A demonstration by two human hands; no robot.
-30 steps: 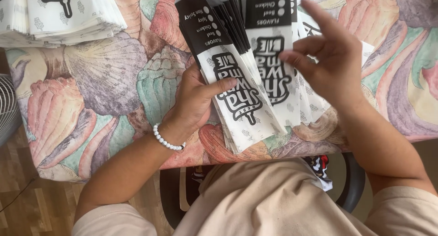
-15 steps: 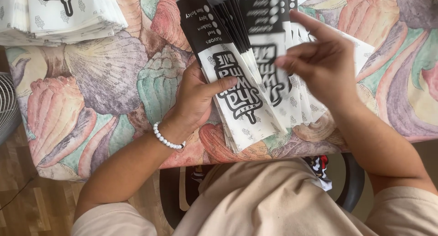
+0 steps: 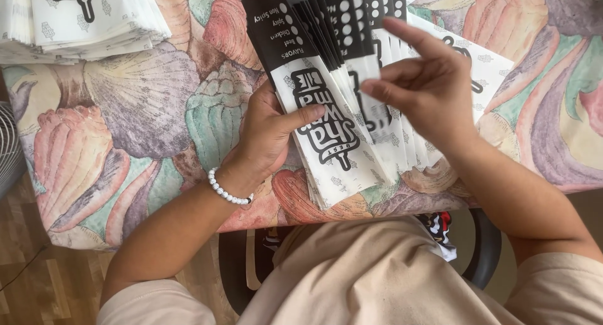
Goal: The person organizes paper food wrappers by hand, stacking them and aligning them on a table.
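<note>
A fanned bundle of long white paper sleeves [image 3: 326, 143] with black printed tops lies on a table under a shell-patterned cloth [image 3: 125, 130]. My left hand [image 3: 270, 133], with a white bead bracelet on its wrist, grips the bundle from the left, thumb pressed on the front sleeve. My right hand [image 3: 433, 89] pinches one sleeve [image 3: 370, 105] in the middle of the fan between thumb and fingers, index finger stretched out. The sleeves' lower ends hang over the table's near edge.
A second stack of the same white paper sleeves [image 3: 81, 17] sits at the far left corner of the table. More sleeves lie flat under my right hand [image 3: 483, 74]. A fan grille [image 3: 7, 143] shows at the left edge, wooden floor below.
My right hand has slid leftward across the fan and closed its thumb and fingers on one sleeve. My left hand has kept its grip on the bundle.
</note>
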